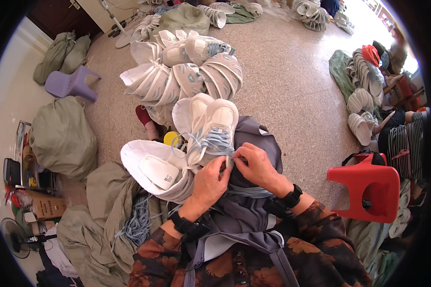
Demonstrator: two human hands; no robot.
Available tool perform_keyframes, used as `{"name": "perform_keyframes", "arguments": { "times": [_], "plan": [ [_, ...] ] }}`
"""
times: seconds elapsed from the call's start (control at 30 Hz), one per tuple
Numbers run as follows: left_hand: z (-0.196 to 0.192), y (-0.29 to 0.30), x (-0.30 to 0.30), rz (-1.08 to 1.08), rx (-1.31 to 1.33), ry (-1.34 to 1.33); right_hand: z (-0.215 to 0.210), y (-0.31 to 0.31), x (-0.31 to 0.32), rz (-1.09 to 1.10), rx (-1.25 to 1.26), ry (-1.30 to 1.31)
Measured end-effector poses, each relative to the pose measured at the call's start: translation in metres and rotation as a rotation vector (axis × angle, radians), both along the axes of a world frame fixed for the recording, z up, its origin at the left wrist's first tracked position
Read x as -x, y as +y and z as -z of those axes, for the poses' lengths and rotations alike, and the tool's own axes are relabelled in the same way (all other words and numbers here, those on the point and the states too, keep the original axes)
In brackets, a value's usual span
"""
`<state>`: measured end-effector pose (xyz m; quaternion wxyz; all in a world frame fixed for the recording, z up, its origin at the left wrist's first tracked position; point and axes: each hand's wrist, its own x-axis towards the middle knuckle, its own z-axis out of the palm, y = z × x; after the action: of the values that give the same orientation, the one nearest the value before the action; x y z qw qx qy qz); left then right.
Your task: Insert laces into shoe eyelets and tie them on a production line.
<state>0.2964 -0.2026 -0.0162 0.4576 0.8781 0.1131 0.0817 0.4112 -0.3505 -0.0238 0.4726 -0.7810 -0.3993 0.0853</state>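
Note:
A cream shoe upper [220, 117] with a grey-blue shoelace [218, 139] through its eyelets rests in front of me, toe pointing away. At its ankle end, my left hand [208, 182] pinches the lace between thumb and forefinger. Close beside it, my right hand [259, 165] is also closed in a pinch on the lace. The lace ends between the fingertips are partly hidden. Against the laced upper's left side leans another cream upper [198, 107]. Nearer, on the left, sits a stack of uppers with a white lining [153, 170] facing up.
Beyond the shoe stands a large curved pile of uppers [182, 81]. Loose blue laces [139, 222] lie on green cloth at my left. A purple stool [72, 83] and stuffed sack [62, 136] are left; a red stool [368, 186] and a seated person in stripes [407, 148] are right.

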Motion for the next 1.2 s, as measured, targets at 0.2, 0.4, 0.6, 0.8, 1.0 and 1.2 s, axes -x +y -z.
{"name": "perform_keyframes", "arguments": {
  "times": [0.2, 0.4, 0.6, 0.8, 1.0, 1.2],
  "plan": [
    [-0.001, -0.002, 0.001, -0.008, -0.01, 0.024, -0.005, -0.001, -0.002, -0.037, 0.034, -0.1],
    [0.003, -0.001, 0.002, -0.009, -0.003, -0.023, -0.008, -0.001, 0.0, -0.052, 0.049, -0.151],
    [0.006, -0.003, 0.002, -0.005, -0.053, -0.051, -0.009, -0.002, -0.001, -0.061, 0.051, -0.173],
    [0.008, -0.002, 0.003, -0.001, -0.07, -0.043, -0.013, -0.001, 0.001, -0.111, 0.16, -0.266],
    [0.011, -0.001, 0.003, -0.005, -0.081, -0.095, -0.018, 0.001, 0.009, -0.098, 0.242, -0.335],
    [0.015, -0.001, 0.002, 0.001, -0.036, -0.146, -0.019, 0.001, 0.015, -0.066, 0.246, -0.342]
  ]
}}
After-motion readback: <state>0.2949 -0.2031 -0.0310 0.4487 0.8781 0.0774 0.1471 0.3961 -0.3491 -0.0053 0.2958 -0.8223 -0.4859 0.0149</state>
